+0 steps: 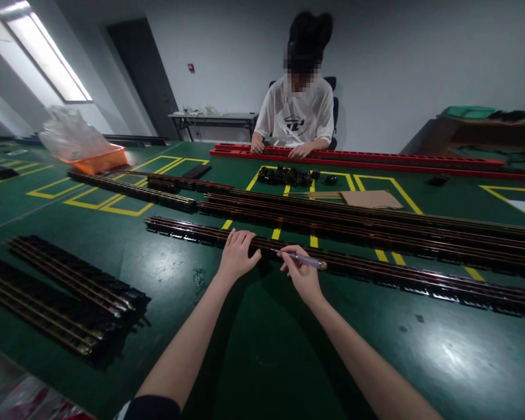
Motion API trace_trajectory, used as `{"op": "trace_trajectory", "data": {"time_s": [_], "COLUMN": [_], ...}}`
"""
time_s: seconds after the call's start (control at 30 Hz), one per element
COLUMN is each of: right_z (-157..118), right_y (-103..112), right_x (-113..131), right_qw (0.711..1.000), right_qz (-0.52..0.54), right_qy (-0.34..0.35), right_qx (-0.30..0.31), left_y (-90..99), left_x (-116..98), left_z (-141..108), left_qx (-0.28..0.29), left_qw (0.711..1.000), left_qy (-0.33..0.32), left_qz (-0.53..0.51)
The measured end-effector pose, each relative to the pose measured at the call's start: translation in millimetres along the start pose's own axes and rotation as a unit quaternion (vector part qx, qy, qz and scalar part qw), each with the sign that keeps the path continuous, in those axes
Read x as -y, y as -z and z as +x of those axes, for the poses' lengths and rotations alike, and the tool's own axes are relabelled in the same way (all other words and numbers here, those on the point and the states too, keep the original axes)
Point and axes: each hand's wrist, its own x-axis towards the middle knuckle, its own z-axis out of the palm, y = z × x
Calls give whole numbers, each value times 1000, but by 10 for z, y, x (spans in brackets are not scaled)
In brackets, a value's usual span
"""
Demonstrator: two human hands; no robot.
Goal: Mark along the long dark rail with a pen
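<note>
A long black rail with copper-coloured strips (376, 269) runs across the green table in front of me. My left hand (240, 255) rests on it, fingers bent over its far edge and thumb apart on the near side; nothing else shows in its grasp. Just to the right, my right hand (301, 269) pinches a slim, clear pen-like tool (308, 260), its tip pointing left at the rail between my hands. Several similar rails (354, 224) lie side by side beyond this one.
Shorter black strips (65, 277) lie at the left. An orange bin (94, 160) with plastic bags stands at the far left. Across the table (166, 361), a person in a white shirt (297, 114) handles a red rail (376, 157). Black parts (286, 176) and cardboard (371, 199) lie between us.
</note>
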Motion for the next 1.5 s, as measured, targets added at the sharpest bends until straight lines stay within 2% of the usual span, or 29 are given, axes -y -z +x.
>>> {"op": "trace_trajectory", "data": {"time_s": [0.2,0.57,1.07,1.5], "right_z": [-17,-22,-15,-25], "right_y": [6,-24,-6,-11], "right_x": [41,72,59,74], "right_qw": [1000,996,996,995], "right_qz": [-3,34,34,32], "right_qy": [6,-14,-10,-18], "right_qx": [-4,-82,-81,-95], "left_y": [-36,-70,-111,-86], "left_x": [18,17,33,12], "left_z": [-8,-23,-33,-27], "left_qx": [7,-8,-26,-18], "left_qw": [1000,998,997,997], "left_qy": [-5,-6,-18,-17], "left_qz": [25,60,72,70]}}
